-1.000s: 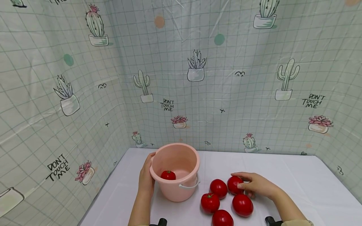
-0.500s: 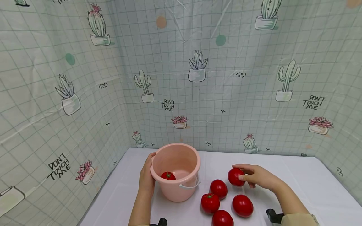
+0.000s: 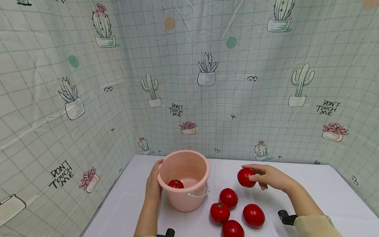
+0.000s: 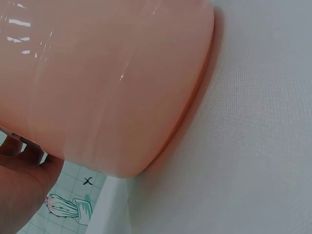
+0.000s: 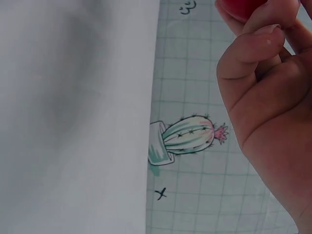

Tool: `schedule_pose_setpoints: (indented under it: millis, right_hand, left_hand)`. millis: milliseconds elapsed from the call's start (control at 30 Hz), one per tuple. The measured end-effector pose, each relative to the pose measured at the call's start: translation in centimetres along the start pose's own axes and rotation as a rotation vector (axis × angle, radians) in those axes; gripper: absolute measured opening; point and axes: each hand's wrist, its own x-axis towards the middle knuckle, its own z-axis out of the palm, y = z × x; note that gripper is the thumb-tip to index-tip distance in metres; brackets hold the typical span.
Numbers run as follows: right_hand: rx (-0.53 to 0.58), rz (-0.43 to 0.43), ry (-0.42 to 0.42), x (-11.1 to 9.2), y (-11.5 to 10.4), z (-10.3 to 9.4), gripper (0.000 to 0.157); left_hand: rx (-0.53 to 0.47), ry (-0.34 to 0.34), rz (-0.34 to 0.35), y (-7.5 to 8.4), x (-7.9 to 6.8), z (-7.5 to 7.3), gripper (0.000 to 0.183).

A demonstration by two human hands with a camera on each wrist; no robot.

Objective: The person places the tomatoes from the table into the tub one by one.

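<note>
A pink bucket with a white handle stands upright on the table, one red tomato inside it. My left hand holds the bucket's left side, fingers up at the rim; the left wrist view shows the bucket's smooth wall close up. To the right, my right hand pinches a red tomato between thumb and fingers, raised over the table. In the right wrist view only the edge of that tomato shows beyond the curled fingers.
Several more tomatoes lie between the bucket and my right arm: one near the bucket, a tomato with a green stem, and others nearer me. A white cloth covers the table. Behind hangs a cactus-print curtain.
My right hand has lifted the tomato up from the group and away from the others. The left hand and the bucket have stayed in place.
</note>
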Motion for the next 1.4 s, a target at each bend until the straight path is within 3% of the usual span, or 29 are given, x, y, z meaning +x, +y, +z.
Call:
schedule_pose_setpoints:
  millis: [800,1400]
  right_hand:
    - [-0.061,-0.048,0.010,1.8,-6.0,-2.5,0.051]
    - [-0.079,-0.079,-0.018,4.8,-10.9,-2.1,0.054]
  left_hand:
    - [0.001,-0.006,0.003,-0.1,0.1,-0.1,0.044]
    - [0.006,-0.007,0.005,-0.2,0.2,-0.2,0.042]
